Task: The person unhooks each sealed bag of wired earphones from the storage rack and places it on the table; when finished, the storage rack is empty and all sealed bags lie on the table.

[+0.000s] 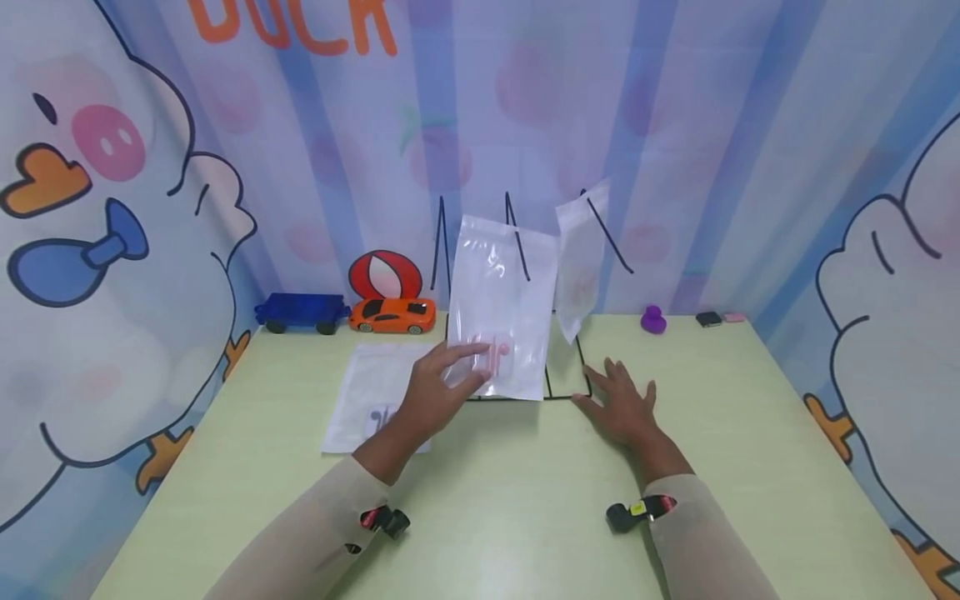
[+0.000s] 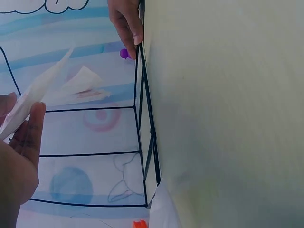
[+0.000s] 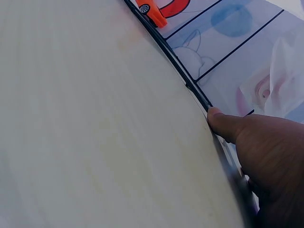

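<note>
The left hand point(image 1: 435, 392) pinched a white packet point(image 1: 491, 292) near its lower end, at the middle prong point(image 1: 522, 258) of the black rack point(image 1: 567, 397); the right hand point(image 1: 621, 407), fingers loosely spread, touched the rack's front right corner on the bench point(image 1: 510, 500)

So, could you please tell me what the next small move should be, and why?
Probably a gentle test tug on the middle white packet with the left hand: it pinches the packet low down, and the middle prong crosses the packet's upper part, but I cannot tell whether it is hooked.
</note>
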`<action>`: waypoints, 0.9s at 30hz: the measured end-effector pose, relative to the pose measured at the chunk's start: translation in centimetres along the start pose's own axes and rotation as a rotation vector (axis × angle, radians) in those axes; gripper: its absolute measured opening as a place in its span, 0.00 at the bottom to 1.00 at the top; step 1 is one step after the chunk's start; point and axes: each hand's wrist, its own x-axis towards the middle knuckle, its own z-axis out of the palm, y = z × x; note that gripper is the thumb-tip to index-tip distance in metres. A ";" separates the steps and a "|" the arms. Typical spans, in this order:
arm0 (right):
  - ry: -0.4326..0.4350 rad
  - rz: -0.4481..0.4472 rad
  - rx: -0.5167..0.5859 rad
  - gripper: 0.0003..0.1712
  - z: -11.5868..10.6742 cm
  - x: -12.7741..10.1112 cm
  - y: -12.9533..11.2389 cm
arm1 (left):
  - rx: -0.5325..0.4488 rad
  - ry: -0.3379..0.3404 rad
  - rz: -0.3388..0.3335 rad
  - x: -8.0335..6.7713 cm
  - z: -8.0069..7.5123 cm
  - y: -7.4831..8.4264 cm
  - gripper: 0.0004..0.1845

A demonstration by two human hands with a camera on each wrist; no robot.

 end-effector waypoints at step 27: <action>0.010 -0.007 0.025 0.41 0.2 0.0 0.3 | -0.013 -0.040 0.020 -4.9 -0.5 0.2 0.21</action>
